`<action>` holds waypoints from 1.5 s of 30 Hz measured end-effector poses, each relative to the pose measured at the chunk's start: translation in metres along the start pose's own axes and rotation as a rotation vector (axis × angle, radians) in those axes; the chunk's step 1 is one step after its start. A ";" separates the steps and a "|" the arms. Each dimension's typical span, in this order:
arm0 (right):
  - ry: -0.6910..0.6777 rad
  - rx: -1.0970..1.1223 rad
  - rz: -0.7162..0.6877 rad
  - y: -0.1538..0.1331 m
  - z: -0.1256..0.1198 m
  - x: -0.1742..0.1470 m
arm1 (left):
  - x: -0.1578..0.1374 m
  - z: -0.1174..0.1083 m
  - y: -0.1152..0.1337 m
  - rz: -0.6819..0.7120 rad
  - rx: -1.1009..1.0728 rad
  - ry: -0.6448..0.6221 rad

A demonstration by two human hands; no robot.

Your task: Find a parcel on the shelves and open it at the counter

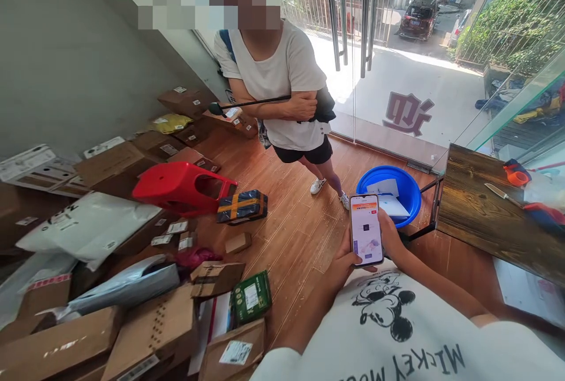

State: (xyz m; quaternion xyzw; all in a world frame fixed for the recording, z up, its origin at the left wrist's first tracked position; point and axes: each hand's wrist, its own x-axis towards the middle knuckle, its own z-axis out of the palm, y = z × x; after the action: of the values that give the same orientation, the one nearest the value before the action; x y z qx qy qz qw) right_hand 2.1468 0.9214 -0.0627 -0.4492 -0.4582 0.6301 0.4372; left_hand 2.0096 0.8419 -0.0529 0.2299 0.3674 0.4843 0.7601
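A smartphone (366, 231) with a lit screen stands upright before my chest, held from both sides. My left hand (342, 258) is wrapped round its lower left side, the thumb over the bottom of the screen. On the other side, my right hand (389, 232) grips the phone's right edge. The fingers behind the phone are hidden. Small shapes and a dark square show on the screen, but the writing is too small to read.
A person (273, 80) stands ahead with folded arms. Parcels (152, 328) and a red stool (180, 186) crowd the left. At right are a blue basin (417, 192) and a wooden table (477, 204) with a knife (501, 194). Glass doors (353, 92) close the far side.
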 end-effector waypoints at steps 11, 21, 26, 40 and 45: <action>-0.150 -0.502 -0.661 0.020 -0.020 -0.026 | 0.001 0.002 0.010 0.060 -0.028 0.014; -0.125 -0.654 -0.695 0.012 -0.017 -0.024 | 0.004 0.002 0.011 0.070 -0.036 0.018; -0.111 -0.576 -0.619 0.017 -0.014 -0.025 | 0.003 -0.004 0.010 0.073 -0.026 0.028; -0.159 0.066 0.073 0.001 0.018 0.002 | -0.004 -0.018 0.012 0.058 -0.021 0.065; -0.124 0.089 0.091 0.004 0.027 0.001 | -0.007 -0.021 0.015 0.050 -0.019 0.083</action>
State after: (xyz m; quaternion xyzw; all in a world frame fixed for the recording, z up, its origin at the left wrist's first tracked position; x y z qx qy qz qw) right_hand 2.1200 0.9164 -0.0624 -0.4101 -0.4351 0.6955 0.3985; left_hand 1.9829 0.8413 -0.0533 0.2117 0.3881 0.5156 0.7340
